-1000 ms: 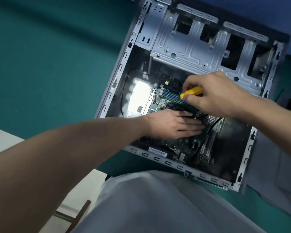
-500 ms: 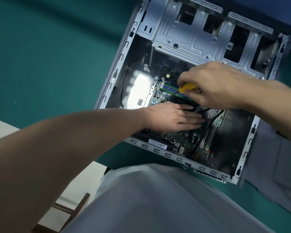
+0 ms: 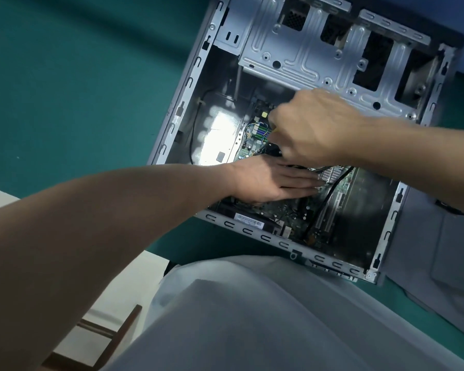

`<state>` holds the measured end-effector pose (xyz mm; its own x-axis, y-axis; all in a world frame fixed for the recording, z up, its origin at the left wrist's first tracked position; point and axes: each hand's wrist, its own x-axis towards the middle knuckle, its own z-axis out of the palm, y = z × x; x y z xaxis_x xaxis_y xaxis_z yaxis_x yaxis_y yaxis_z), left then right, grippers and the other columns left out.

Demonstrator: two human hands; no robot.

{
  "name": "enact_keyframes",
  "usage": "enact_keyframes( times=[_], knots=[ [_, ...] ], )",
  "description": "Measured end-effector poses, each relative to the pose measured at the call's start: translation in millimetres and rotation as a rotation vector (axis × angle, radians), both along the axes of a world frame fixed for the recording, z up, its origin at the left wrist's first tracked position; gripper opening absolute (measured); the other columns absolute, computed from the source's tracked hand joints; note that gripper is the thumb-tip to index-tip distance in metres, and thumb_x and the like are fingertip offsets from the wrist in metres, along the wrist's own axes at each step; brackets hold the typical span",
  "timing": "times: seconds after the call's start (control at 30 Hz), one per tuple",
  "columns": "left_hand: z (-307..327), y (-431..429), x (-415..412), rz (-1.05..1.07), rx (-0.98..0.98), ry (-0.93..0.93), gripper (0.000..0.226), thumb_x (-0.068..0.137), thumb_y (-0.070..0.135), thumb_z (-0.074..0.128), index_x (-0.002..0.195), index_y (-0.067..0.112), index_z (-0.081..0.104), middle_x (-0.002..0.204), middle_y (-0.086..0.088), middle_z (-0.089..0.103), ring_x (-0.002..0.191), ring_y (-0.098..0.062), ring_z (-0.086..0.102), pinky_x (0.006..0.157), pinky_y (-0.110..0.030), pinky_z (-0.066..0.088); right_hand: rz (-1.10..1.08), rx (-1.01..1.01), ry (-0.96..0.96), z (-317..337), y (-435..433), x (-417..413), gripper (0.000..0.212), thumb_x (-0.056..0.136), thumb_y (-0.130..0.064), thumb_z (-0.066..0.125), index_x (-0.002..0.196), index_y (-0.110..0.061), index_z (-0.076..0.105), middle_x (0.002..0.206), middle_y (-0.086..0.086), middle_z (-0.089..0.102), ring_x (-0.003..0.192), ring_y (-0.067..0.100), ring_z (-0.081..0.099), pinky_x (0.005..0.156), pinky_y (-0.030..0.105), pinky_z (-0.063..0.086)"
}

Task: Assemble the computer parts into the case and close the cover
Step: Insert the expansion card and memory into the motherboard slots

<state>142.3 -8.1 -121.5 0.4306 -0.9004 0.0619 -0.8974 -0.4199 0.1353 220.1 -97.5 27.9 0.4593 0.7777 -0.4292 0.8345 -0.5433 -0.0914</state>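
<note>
An open grey computer case (image 3: 198, 76) lies on its side on the green table, its motherboard (image 3: 287, 210) inside. My left hand (image 3: 273, 180) lies flat, fingers together, on a black part in the middle of the board; most of that part is hidden under it. My right hand (image 3: 314, 127) is closed just above, around a yellow-handled screwdriver (image 3: 274, 129) of which only a sliver shows at the fingers. A silver heatsink (image 3: 332, 174) peeks out under my right wrist.
The metal drive cage (image 3: 319, 62) fills the case's far end. A black cable (image 3: 324, 202) runs across the board toward the near rim. A grey panel (image 3: 434, 263) lies to the right of the case. A pale shirt fills the foreground.
My right hand has turned over the screwdriver, hiding most of its yellow handle. My left hand stays pressed on the black part. The view has shifted slightly toward the case.
</note>
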Motion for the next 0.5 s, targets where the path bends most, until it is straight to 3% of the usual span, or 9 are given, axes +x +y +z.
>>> enact_keyframes(
  times=[0.07, 0.13, 0.2, 0.27, 0.33, 0.4, 0.5],
  knots=[
    [-2.0, 0.6, -0.7, 0.01, -0.017, -0.022, 0.048, 0.097, 0.008, 0.043, 0.145, 0.005, 0.041, 0.152, -0.012, 0.038, 0.141, -0.027, 0.036, 0.114, -0.045, 0.031, -0.363, -0.011, 0.138, -4.7, 8.2, 1.3, 0.026, 0.088, -0.024, 0.055, 0.07, -0.005, 0.053, 0.059, 0.008, 0.041, 0.056, 0.027, 0.045, 0.051, 0.026, 0.035],
    [-2.7, -0.3, -1.6, 0.019, -0.037, -0.025, 0.051, 0.096, 0.009, 0.05, 0.146, 0.006, 0.04, 0.152, -0.011, 0.038, 0.141, -0.026, 0.035, 0.115, -0.046, 0.03, -0.496, -0.048, 0.23, -4.8, 11.5, 8.1, 0.035, 0.091, -0.024, 0.056, 0.061, -0.008, 0.046, 0.059, 0.007, 0.042, 0.054, 0.021, 0.043, 0.047, 0.024, 0.03],
    [-2.0, -1.5, -1.2, 0.018, -0.036, -0.014, 0.054, 0.095, 0.011, 0.053, 0.147, 0.006, 0.037, 0.153, -0.011, 0.036, 0.142, -0.025, 0.033, 0.115, -0.046, 0.029, -0.383, -0.189, 0.26, 5.6, 11.4, 14.4, 0.038, 0.093, -0.025, 0.053, 0.061, -0.007, 0.046, 0.059, 0.008, 0.044, 0.053, 0.02, 0.042, 0.045, 0.023, 0.027],
    [-0.9, -2.8, -0.2, 0.009, -0.016, -0.022, 0.054, 0.097, 0.012, 0.052, 0.148, 0.007, 0.035, 0.155, -0.01, 0.033, 0.143, -0.024, 0.03, 0.117, -0.045, 0.027, -0.198, -0.309, 0.234, 17.7, 7.3, 17.3, 0.028, 0.095, -0.026, 0.05, 0.078, -0.004, 0.053, 0.065, 0.009, 0.048, 0.057, 0.024, 0.046, 0.047, 0.025, 0.032],
    [0.3, -3.2, 0.0, 0.01, -0.009, -0.034, 0.056, 0.096, 0.013, 0.053, 0.148, 0.008, 0.035, 0.155, -0.008, 0.034, 0.143, -0.023, 0.031, 0.118, -0.043, 0.025, 0.091, -0.305, 0.081, 24.7, 1.8, 17.3, 0.019, 0.095, -0.025, 0.049, 0.091, -0.007, 0.054, 0.077, 0.012, 0.056, 0.069, 0.032, 0.054, 0.056, 0.032, 0.045],
    [1.3, -2.8, -0.4, 0.02, -0.013, -0.045, 0.055, 0.095, 0.013, 0.054, 0.147, 0.008, 0.037, 0.153, -0.008, 0.036, 0.142, -0.023, 0.033, 0.118, -0.042, 0.025, 0.38, -0.236, -0.07, 28.4, 1.3, 12.6, 0.019, 0.094, -0.023, 0.047, 0.091, -0.009, 0.06, 0.083, 0.012, 0.061, 0.075, 0.035, 0.061, 0.064, 0.04, 0.054],
    [0.0, -1.3, -1.2, 0.019, 0.006, -0.053, 0.059, 0.093, 0.012, 0.057, 0.148, 0.009, 0.034, 0.155, -0.009, 0.034, 0.143, -0.023, 0.031, 0.117, -0.043, 0.026, 0.512, -0.197, -0.12, 26.6, 5.6, 5.9, 0.023, 0.091, -0.024, 0.044, 0.082, -0.01, 0.06, 0.077, 0.009, 0.062, 0.069, 0.033, 0.062, 0.059, 0.038, 0.055]
  ],
)
